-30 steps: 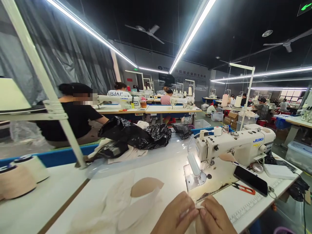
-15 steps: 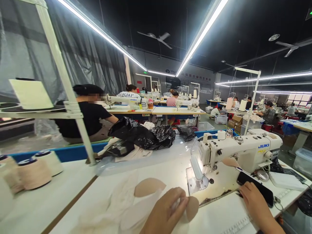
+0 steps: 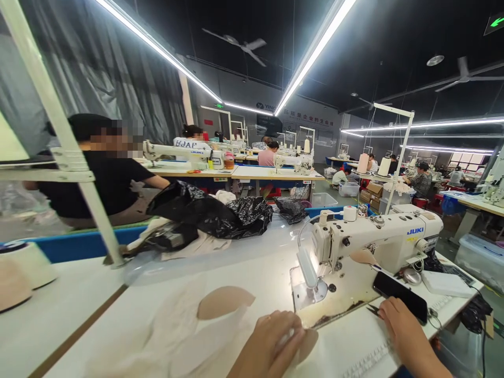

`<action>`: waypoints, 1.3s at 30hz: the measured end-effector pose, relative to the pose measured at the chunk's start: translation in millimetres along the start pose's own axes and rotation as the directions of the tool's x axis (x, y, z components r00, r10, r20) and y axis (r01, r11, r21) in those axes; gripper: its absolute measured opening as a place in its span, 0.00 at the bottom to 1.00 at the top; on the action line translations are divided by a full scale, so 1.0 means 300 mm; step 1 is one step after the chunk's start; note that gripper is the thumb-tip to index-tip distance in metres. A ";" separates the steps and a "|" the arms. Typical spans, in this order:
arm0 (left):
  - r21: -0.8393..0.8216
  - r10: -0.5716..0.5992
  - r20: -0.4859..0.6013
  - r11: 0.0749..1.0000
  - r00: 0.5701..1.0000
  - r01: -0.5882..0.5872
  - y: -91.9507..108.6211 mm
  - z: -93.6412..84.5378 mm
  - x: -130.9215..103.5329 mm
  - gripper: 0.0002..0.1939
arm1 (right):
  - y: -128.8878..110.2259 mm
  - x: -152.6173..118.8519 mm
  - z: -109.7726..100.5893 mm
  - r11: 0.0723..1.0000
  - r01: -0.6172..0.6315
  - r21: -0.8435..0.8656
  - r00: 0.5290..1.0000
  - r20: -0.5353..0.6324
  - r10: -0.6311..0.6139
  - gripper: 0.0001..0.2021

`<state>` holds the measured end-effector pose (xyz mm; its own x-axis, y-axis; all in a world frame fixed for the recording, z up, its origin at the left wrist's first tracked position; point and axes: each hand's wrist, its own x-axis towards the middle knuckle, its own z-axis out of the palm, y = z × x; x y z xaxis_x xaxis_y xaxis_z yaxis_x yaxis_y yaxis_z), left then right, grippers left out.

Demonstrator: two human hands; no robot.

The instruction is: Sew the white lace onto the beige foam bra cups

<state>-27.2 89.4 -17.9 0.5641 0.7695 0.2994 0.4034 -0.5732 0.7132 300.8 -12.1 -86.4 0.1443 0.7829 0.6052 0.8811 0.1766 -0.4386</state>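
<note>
My left hand (image 3: 271,341) is closed at the table's front, its fingers curled against a small beige fabric piece (image 3: 308,346) that shows past the fingertips. Under my right hand (image 3: 405,331), whose fingers are bent together, the dark tips of a small tool (image 3: 373,310) stick out; the rest of it is hidden. A black phone (image 3: 399,296) lies just beyond that hand. Between and behind the hands stands a white sewing machine (image 3: 378,236) with its lamp lit. To the left, a beige curved fabric piece (image 3: 224,302) rests beside pale cloth (image 3: 134,336).
Black plastic bags (image 3: 212,210) lie at the table's back edge. A thread stand pole (image 3: 86,194) rises at the left, near thread cones (image 3: 31,262). A ruler (image 3: 366,359) lies between my hands. Several people sit at machines beyond; one in a black shirt is nearest.
The view has turned slightly right, so the scene sits further left. My left hand covers more of the small beige piece. More of the dark tool tips shows by my right hand.
</note>
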 end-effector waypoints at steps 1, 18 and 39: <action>-0.003 0.015 0.016 1.000 1.000 -0.015 -0.001 0.009 0.003 0.23 | -0.050 0.017 -0.001 0.995 -0.052 0.089 0.998 0.029 0.049 0.23; -0.300 -0.253 0.123 0.913 0.960 0.278 0.056 -0.025 0.018 0.16 | -0.396 0.166 0.194 0.691 -0.409 0.597 0.849 0.526 0.048 0.19; -0.353 -0.363 0.101 0.857 0.926 0.374 0.047 -0.030 0.011 0.17 | -0.434 0.090 0.204 0.948 0.200 0.248 0.977 0.023 -0.212 0.08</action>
<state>-26.0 86.2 -1.1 0.4490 0.8924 -0.0455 0.3026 -0.1039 0.9474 162.4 22.6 -53.5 -0.0566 0.7413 0.6688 0.7522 0.4721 -0.4596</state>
